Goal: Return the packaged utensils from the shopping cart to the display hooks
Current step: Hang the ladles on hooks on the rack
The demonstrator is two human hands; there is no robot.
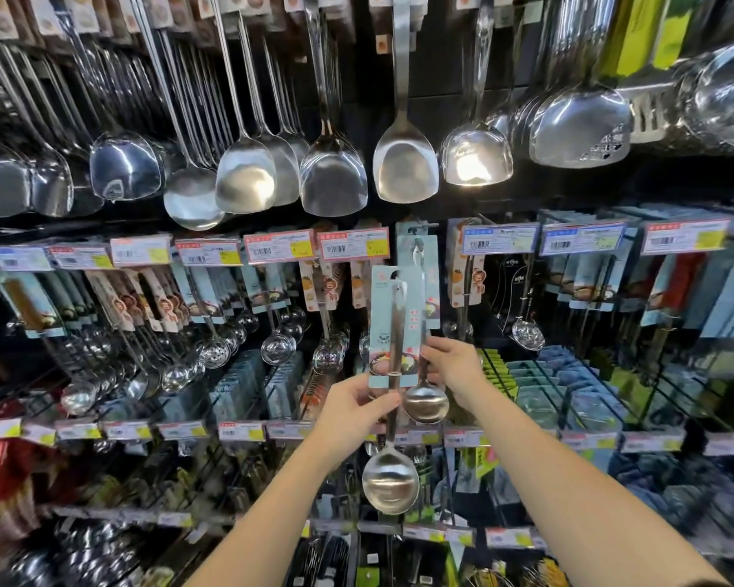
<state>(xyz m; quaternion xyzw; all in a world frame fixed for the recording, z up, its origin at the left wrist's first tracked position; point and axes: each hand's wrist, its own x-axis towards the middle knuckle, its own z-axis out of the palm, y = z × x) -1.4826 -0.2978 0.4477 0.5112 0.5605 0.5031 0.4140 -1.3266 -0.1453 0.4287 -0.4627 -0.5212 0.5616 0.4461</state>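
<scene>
Front ladle [390, 480], centre frame: steel, long flat handle and a round, polished bowl at the bottom, with a soft gold reflection in it. A pale blue-green card [393, 328] is fixed over the upper handle. It carries a food photo near its lower edge and small print that is too small to read. The ladle is held upright in front of the shelves, clear of the rack.

Left hand [357, 410]: thumb and bent fingers pinch the handle just beneath the card.

Right hand [454, 366]: fingers are bent, with the tips at the card's right edge, where the handle of a rear ladle [425, 402] passes. Whether they grip the card, that handle or neither cannot be told.

The rear ladle is the same type, set higher and just behind. Its card reaches up to the row of price tags [352, 243], and what it hangs from cannot be made out. The front card covers part of its handle.

Both forearms are cut off at the bottom edge. The lower left and right of the frame are smeared with blur, so the goods there are unreadable.

Upper frame: a row of large steel spatulas [405, 171], mirror-bright with rounded shovel blades, their handles running out of the top edge. Middle left: small ladles and skimmers [276, 347] on cards, some with perforated bowls.
</scene>
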